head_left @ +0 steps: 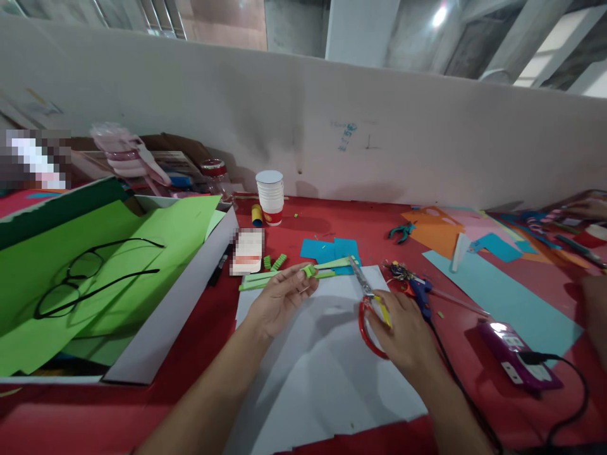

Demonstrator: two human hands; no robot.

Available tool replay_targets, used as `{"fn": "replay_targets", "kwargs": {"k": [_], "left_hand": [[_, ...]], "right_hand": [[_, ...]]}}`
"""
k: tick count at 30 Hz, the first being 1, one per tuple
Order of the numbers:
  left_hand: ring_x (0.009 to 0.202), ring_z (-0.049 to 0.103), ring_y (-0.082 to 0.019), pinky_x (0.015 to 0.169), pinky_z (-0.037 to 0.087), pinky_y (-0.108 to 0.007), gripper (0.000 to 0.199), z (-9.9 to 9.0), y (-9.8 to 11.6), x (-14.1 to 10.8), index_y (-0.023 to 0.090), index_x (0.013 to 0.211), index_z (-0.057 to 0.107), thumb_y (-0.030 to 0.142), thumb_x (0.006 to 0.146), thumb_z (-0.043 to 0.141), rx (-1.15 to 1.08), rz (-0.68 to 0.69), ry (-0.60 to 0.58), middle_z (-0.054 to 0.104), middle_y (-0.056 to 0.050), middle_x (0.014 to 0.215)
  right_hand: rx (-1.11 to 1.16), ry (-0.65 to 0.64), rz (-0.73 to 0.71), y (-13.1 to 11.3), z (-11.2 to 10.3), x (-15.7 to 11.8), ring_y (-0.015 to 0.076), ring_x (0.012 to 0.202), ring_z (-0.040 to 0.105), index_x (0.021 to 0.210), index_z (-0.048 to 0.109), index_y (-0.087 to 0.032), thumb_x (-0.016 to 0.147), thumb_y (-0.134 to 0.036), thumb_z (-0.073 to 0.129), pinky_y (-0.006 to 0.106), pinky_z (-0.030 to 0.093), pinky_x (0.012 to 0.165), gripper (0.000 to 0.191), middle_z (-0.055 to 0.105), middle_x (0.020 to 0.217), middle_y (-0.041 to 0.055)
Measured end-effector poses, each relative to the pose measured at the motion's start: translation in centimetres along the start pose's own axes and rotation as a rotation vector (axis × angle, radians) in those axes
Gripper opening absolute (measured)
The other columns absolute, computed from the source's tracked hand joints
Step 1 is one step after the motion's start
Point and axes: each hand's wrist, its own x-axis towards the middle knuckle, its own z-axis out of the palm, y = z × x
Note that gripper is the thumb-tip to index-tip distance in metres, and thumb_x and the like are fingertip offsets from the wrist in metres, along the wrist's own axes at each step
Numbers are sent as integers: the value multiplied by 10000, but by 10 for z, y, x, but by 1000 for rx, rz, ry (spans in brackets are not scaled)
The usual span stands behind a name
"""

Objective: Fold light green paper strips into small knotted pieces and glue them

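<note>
My left hand pinches a small folded piece of green paper between thumb and fingers. My right hand grips a pair of scissors with red and yellow handles, the blades pointing up and left. Their tips are close to the end of a light green paper strip; I cannot tell whether they touch it. More green strips lie behind my left hand. Two small folded green paper pieces rest beyond it. Under both hands is a large white sheet.
On the left stands a box with green paper and eyeglasses. Stacked paper cups stand at the back. Pliers, a blue glue gun and a purple device with a cable lie right. Another person's hand shows far right.
</note>
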Motion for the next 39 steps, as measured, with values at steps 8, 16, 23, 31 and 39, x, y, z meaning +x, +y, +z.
{"fn": "replay_targets", "kwargs": {"k": [8,16,23,31,39], "left_hand": [[814,641,-145,923,442,-449,125,-4,0,-1,175,780,657,112,690,717,-235,-4,-87,706,-23,836],[711,652,-117,833,496,-380,105,-2,5,6,155,761,637,124,827,562,-209,-87,247,711,-50,779],[645,648,-115,742,520,-326,71,-5,3,9,150,743,635,131,801,598,-166,-140,341,713,-65,778],[613,630,-103,710,525,-295,58,0,3,7,138,750,638,107,787,604,-115,-124,326,687,-32,683],[582,612,-110,639,512,-255,46,-4,0,5,147,699,641,144,730,674,-56,-99,237,664,-19,650]], "right_hand": [[-125,-121,67,24,1,-17,252,824,646,1175,533,-181,818,-262,457,342,492,688,374,657,958,111],[86,-232,276,24,-5,-11,242,941,650,1189,514,-217,749,-250,502,334,501,771,442,673,1063,76],[369,-174,123,3,2,-30,243,1139,555,1328,392,-232,736,-353,626,347,468,933,649,554,1275,94],[482,-190,50,-29,11,-34,230,1047,604,1297,459,-200,750,-321,626,311,501,892,585,602,1207,101],[406,-162,0,-34,12,-32,227,1113,576,1263,496,-240,789,-252,549,356,482,937,477,601,1228,73]]}}
